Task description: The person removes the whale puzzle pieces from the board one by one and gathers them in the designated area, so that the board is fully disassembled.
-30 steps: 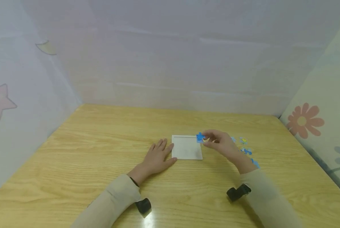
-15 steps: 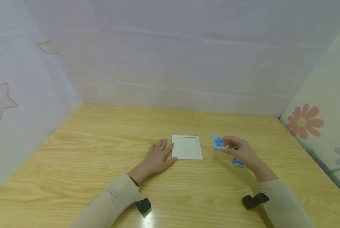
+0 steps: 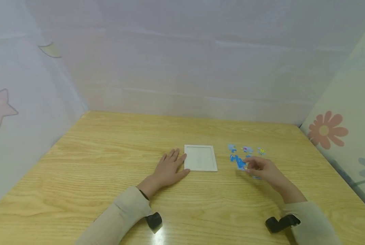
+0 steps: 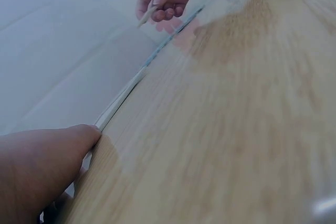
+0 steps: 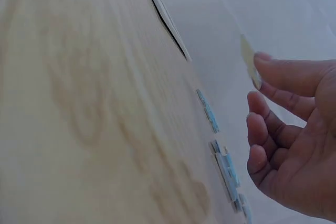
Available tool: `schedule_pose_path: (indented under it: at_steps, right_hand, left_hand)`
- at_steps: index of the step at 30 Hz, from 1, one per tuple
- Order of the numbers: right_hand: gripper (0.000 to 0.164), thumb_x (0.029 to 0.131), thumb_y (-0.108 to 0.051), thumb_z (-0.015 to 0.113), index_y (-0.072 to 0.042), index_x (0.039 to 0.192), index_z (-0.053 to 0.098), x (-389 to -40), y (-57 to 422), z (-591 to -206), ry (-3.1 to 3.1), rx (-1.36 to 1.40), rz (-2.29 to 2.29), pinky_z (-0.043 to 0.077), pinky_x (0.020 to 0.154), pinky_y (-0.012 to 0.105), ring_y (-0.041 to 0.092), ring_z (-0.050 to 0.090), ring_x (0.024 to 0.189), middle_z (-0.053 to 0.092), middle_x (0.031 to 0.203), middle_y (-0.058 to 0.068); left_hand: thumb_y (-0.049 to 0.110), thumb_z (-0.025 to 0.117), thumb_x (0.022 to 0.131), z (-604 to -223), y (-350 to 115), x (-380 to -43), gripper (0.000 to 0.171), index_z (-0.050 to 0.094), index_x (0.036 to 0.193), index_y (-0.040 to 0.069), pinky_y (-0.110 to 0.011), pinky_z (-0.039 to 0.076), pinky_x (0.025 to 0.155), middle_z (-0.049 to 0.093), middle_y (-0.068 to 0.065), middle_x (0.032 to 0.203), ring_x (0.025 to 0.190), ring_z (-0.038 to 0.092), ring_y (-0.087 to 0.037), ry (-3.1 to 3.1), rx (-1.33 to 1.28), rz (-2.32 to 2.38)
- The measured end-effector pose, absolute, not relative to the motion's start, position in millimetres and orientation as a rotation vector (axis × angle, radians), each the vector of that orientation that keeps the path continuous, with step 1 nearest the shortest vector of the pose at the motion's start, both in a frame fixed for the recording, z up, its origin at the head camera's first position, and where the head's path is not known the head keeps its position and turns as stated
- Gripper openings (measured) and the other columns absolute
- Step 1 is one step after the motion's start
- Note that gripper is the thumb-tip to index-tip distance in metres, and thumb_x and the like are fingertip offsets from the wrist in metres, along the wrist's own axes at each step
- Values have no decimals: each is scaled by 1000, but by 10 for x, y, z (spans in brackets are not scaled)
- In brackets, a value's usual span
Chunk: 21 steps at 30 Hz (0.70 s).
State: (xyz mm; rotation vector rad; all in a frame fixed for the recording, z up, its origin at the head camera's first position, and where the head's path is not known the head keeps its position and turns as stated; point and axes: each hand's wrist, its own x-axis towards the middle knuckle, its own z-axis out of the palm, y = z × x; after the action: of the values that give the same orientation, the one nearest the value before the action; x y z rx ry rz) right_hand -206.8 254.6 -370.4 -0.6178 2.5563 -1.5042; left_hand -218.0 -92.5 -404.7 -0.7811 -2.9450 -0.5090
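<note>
My right hand point(image 3: 263, 169) pinches a blue jigsaw piece point(image 3: 240, 163) between thumb and fingertips, raised above the other pieces at the right. The right wrist view shows this jigsaw piece point(image 5: 249, 60) edge-on, its pale side visible, with the remaining fingers curled loosely below. A square white puzzle tray point(image 3: 201, 159) lies flat on the table with nothing in it. Spread flat on the wood, my left hand point(image 3: 167, 169) touches the tray's left edge with its fingertips and thumb. In the left wrist view the thumb point(image 4: 52, 150) meets the tray's edge point(image 4: 122, 98).
Several loose jigsaw pieces lie right of the tray, among them a pale blue piece point(image 3: 232, 147), one with a pink spot point(image 3: 247, 149) and one with a yellow flower point(image 3: 261, 150). The wooden table point(image 3: 124, 136) ends at hanging cloth behind and at both sides.
My right hand has carried the blue jigsaw piece from the tray's upper right corner rightward and nearer, to over the loose pieces. My left hand has stayed at the tray.
</note>
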Motion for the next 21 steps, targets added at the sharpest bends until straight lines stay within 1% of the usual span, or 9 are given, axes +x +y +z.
schedule_pose_path:
  at_steps: [3, 9, 15, 21]
  right_hand:
    - [34, 81, -12, 61, 3, 110, 53, -2063, 2564, -3749, 2552, -592, -1504, 44, 62, 30, 18, 50, 70, 52, 83, 12]
    - [32, 79, -9, 62, 2, 108, 54, -2080, 2568, -3857, 2547, -600, -1502, 45, 62, 28, 18, 51, 72, 51, 83, 13]
    - [31, 78, -10, 64, 1, 105, 56, -2069, 2532, -3896, 2597, -573, -1470, 43, 61, 26, 17, 50, 73, 52, 84, 11]
    - [27, 76, -7, 65, 1, 101, 58, -2088, 2494, -3938, 2688, -661, -1387, 41, 56, 24, 14, 47, 65, 52, 79, 7]
  left_hand:
    - [51, 37, 87, -4043, -926, -2178, 63, 32, 135, 10, -49, 10, 97, 17, -19, 139, 127, 11, -31, -2948, -776, -515]
    - [52, 36, 86, -4056, -920, -2189, 64, 30, 135, 11, -48, 9, 98, 16, -18, 139, 127, 10, -31, -2950, -775, -517]
    - [52, 36, 87, -4047, -917, -2181, 64, 30, 135, 10, -48, 9, 98, 16, -19, 139, 127, 10, -31, -2952, -779, -525]
    - [51, 37, 87, -4026, -922, -2162, 64, 30, 135, 10, -48, 8, 98, 16, -19, 139, 127, 10, -31, -2953, -777, -529]
